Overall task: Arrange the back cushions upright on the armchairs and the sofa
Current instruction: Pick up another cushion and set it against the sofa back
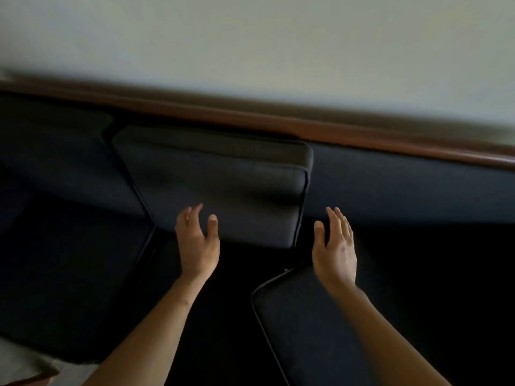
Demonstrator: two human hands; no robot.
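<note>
A dark back cushion (217,185) stands upright against the sofa backrest (404,182), in the middle of the view. Another dark cushion (306,330) with piped edges lies flat on the seat at the lower right, under my right forearm. My left hand (198,240) is open, its fingers spread in front of the upright cushion's lower left part; whether it touches the cushion is unclear. My right hand (335,246) is open too, just right of that cushion's lower right corner and apart from it. Neither hand holds anything.
A brown wooden rail (278,118) runs along the top of the sofa back, with a pale wall (250,45) behind it. A further dark cushion (55,146) sits at the left. A bit of light floor (19,363) shows at the bottom left.
</note>
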